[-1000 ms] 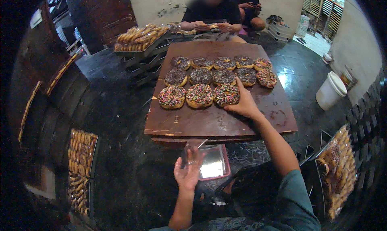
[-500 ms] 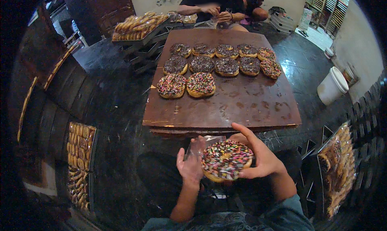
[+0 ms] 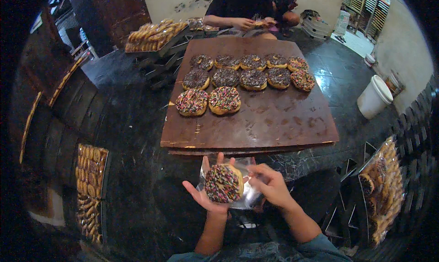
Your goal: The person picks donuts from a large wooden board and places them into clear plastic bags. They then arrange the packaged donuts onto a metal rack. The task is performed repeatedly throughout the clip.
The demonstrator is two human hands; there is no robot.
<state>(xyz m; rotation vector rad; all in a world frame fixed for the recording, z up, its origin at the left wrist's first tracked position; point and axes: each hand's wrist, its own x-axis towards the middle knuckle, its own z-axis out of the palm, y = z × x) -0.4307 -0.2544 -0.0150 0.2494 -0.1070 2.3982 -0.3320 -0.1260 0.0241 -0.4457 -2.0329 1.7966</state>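
Note:
A ring doughnut with multicoloured sprinkles on dark icing (image 3: 222,184) leans tilted on my left hand (image 3: 199,198), which is palm up with its fingers stretched out beneath. A clear plastic bag (image 3: 250,197) lies between that palm and the doughnut; how far the doughnut is inside it I cannot tell. My right hand (image 3: 276,189) is closed in a pinch at the bag's right side, fingers bent. On the brown board table (image 3: 270,129) beyond my hands stand rows of doughnuts, several dark-topped (image 3: 253,80) and some with colourful sprinkles (image 3: 224,100).
Packed pastries sit on a tray stack (image 3: 155,35) at the back left, on trays at the lower left (image 3: 91,170) and on a rack at the right (image 3: 382,193). A white bucket (image 3: 375,97) stands on the right. A person (image 3: 240,10) handles something across the table.
The doughnut has gone left from my right hand onto my left palm and tilted. My right hand has let go of it and closed at the bag's side.

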